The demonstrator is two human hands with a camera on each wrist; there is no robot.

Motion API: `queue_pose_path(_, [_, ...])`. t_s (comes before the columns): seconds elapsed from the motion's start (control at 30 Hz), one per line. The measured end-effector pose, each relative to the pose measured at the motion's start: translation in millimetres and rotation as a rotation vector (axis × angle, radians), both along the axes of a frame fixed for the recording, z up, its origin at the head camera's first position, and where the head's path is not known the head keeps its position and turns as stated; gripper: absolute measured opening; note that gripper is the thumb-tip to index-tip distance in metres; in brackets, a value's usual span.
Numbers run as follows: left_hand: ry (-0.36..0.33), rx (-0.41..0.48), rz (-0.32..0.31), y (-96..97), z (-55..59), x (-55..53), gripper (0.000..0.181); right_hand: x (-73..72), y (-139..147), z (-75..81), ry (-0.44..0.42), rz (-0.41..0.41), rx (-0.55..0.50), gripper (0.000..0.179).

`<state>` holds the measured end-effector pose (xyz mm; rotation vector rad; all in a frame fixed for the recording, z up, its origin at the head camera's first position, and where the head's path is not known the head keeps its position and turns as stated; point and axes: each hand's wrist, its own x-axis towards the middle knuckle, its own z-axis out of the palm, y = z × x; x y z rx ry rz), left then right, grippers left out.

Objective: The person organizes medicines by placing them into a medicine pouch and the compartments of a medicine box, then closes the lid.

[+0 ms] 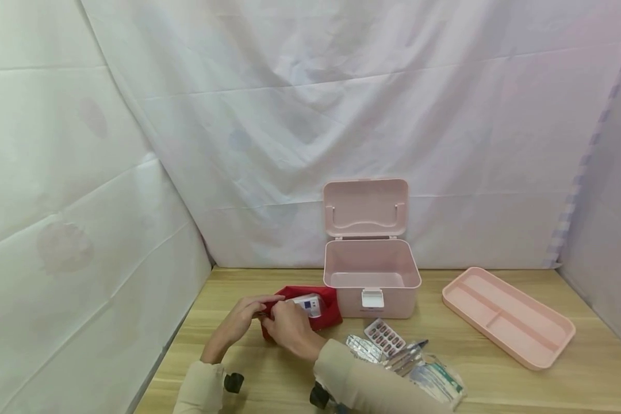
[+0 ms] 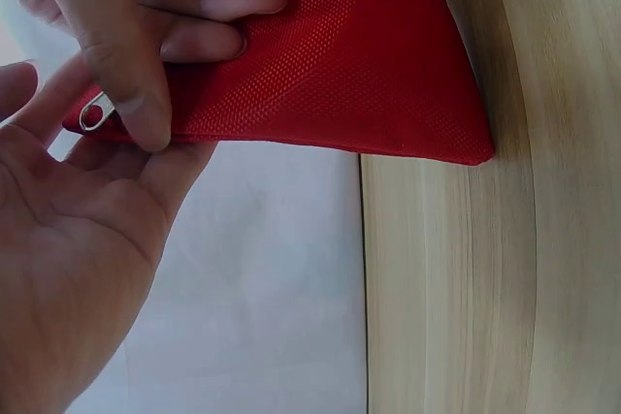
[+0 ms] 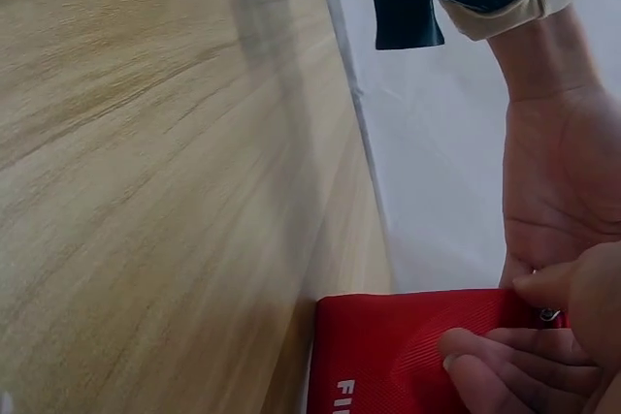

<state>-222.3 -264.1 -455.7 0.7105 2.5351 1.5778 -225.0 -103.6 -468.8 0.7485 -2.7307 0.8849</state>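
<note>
Near the back edge of the table (image 1: 517, 397), left of its middle, the red pouch (image 2: 330, 84) seems to stand upright just beside the pink box (image 1: 393, 307), its mouth open with a white packet (image 1: 310, 305) inside. The right hand (image 1: 291, 329) pinches its left corner by the zip pull (image 2: 95, 111). Behind this corner the left hand (image 1: 236, 324) lays rather straight fingers, probably because soft fabric needs support. Toward the right edge lies the pink tray (image 1: 528, 307), perhaps so it does not disturb the work.
</note>
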Motion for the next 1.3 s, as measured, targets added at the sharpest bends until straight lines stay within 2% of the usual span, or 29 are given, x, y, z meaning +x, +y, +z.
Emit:
queue_pose_path(0.2, [0.003, -0.013, -0.029, -1.8, 0.7, -0.2, 0.049, -2.2, 1.1, -4.2, 0.022, 0.048, -0.018, 0.047])
queue_pose_path(0.43, [0.031, -0.061, -0.030, -3.1, 3.2, -1.2, 0.054, -5.8, 4.3, -4.5, -0.012, 0.111, -0.070, 0.035])
queue_pose_path(0.53, [0.013, -0.049, -0.046, -5.3, 3.0, -0.9, 0.058, -5.7, 5.1, -4.0, -0.015, 0.113, -0.074, 0.037])
queue_pose_path(0.63, [-0.030, -0.029, -0.059, -7.9, 3.0, 1.0, 0.059, -5.0, 4.7, -3.9, -0.004, 0.090, -0.068, 0.046])
queue_pose_path(0.8, [-0.102, 0.003, -0.074, -10.7, 2.9, 3.3, 0.059, -3.9, 1.0, -3.1, -0.031, 0.013, -0.055, 0.054])
queue_pose_path(1.0, [-0.114, 0.018, -0.085, -11.3, 2.9, 4.7, 0.056, -3.7, -2.5, -2.3, -0.049, -0.046, -0.050, 0.056])
queue_pose_path(1.13, [-0.105, 0.005, -0.088, -10.7, 3.1, 3.8, 0.054, -4.9, 0.4, -2.5, -0.066, -0.004, -0.079, 0.056])
queue_pose_path(1.3, [-0.083, -0.039, -0.064, -11.0, 2.1, 2.3, 0.055, -7.7, 5.3, -3.9, -0.037, 0.107, -0.126, 0.051])
